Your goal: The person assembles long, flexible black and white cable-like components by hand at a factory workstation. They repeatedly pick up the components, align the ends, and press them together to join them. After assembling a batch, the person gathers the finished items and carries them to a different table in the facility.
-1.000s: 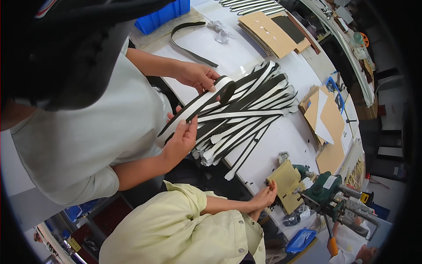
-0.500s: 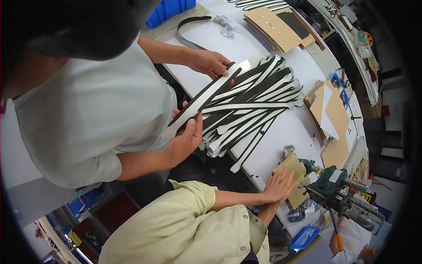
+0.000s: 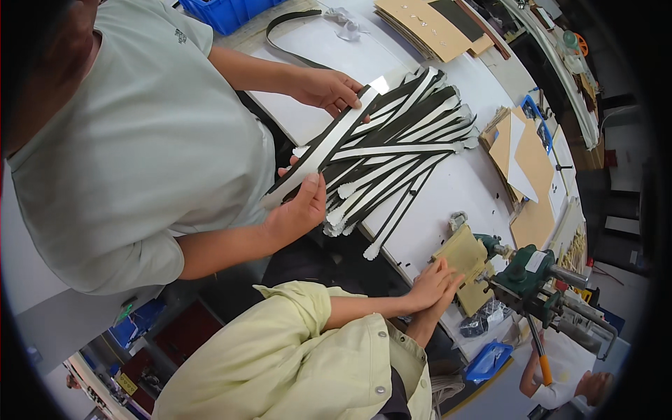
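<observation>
Left of the green machine (image 3: 526,274), a co-worker in a grey shirt holds one black-and-white strip (image 3: 323,149) over the strip pile (image 3: 399,150) on the desk (image 3: 458,185). Closer to the machine, the left hand (image 3: 425,278) and right hand (image 3: 448,290) lie together, fingers stretched flat, on the tan cardboard piece (image 3: 464,253) just beside it.

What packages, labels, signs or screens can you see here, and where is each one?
Blue plastic crate: top edge, rectangular, ribbed walls.
Clear plastic bag: top centre, crumpled, see-through.
Small blue tray: lower right, shallow, rectangular.
White label: on the green machine, small rectangle.
Yellow sign: lower left, small, tilted rectangle.
Screens: none in view.
</observation>
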Available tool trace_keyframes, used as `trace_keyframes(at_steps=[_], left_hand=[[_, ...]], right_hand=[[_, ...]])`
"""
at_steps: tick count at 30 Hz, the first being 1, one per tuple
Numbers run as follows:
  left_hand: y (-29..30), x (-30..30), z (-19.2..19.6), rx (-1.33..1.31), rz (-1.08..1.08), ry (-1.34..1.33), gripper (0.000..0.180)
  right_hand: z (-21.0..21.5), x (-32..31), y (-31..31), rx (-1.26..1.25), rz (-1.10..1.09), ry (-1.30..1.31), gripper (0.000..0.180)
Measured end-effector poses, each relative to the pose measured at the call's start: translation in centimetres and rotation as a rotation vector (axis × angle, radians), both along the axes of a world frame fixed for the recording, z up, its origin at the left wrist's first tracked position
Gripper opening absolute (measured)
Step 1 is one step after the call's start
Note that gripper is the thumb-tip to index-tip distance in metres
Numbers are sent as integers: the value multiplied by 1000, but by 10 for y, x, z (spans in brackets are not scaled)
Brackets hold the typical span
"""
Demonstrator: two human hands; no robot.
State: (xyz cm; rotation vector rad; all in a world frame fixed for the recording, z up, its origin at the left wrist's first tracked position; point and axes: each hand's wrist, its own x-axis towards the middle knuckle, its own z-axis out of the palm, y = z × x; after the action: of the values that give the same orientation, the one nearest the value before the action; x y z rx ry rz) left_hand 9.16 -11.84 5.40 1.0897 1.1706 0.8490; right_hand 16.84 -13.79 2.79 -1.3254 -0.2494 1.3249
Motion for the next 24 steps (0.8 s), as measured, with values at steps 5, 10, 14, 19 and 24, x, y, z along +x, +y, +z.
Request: trace_keyframes(at_steps=[5, 10, 14, 19, 24], left_hand=[[5, -79, 39, 28, 195, -184, 15], [-16, -155, 18, -44, 253, -172, 16], [-22, -178, -3, -152, 364, -178, 15], [-20, -196, 0, -131, 389, -121, 17], [-16, -192, 11, -37, 315, -103, 18]], right_hand=[[26, -40, 52, 28, -9, -273, 54], [60, -148, 128, 206, 651, 17, 42], [81, -218, 164, 123, 698, 467, 51], [84, -235, 204, 5, 547, 442, 52], [90, -250, 249, 130, 539, 340, 42]])
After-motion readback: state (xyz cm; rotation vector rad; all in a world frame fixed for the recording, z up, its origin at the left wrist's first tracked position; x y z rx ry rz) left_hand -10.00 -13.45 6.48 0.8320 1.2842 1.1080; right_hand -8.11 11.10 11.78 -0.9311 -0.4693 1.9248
